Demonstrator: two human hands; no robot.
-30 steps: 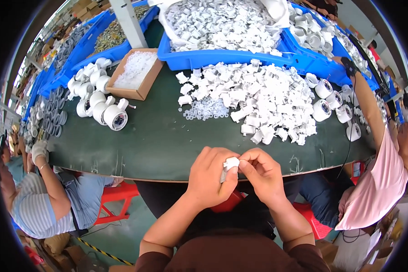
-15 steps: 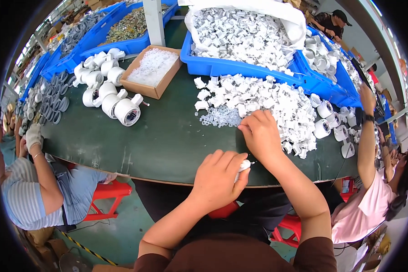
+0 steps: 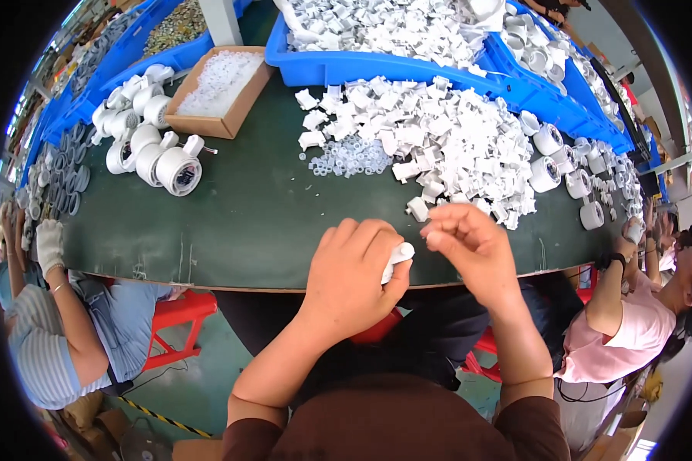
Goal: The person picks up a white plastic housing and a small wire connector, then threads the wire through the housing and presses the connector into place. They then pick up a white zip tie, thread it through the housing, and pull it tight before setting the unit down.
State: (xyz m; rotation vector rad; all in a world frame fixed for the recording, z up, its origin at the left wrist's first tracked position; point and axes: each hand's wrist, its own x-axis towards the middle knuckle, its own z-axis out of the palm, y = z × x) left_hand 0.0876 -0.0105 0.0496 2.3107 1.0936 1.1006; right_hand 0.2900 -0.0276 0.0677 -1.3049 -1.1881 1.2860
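Note:
Over the near edge of the green table (image 3: 238, 238), my left hand (image 3: 346, 273) is closed round a small white plastic part (image 3: 398, 260), whose rounded end sticks out between thumb and forefinger. My right hand (image 3: 477, 257) is just right of it, thumb and fingertips pinched together. What sits in that pinch, if anything, is too small to name. Beyond my hands lies a heap of small clear plastic pieces (image 3: 350, 157). It borders a large pile of white plastic parts (image 3: 469, 146), and one loose white part (image 3: 417, 208) lies beside my right fingertips.
A cardboard box (image 3: 227, 123) of translucent pieces and several round white housings (image 3: 178, 170) stand at the left. Blue bins (image 3: 338, 71) of white parts line the back. More white housings (image 3: 546, 174) are at the right. Seated co-workers flank me, one in a white glove (image 3: 51, 246).
My right hand has come back from the clear pieces toward my left hand, which still holds the white part. The co-worker at the right has lowered an arm. The whole view has shifted slightly.

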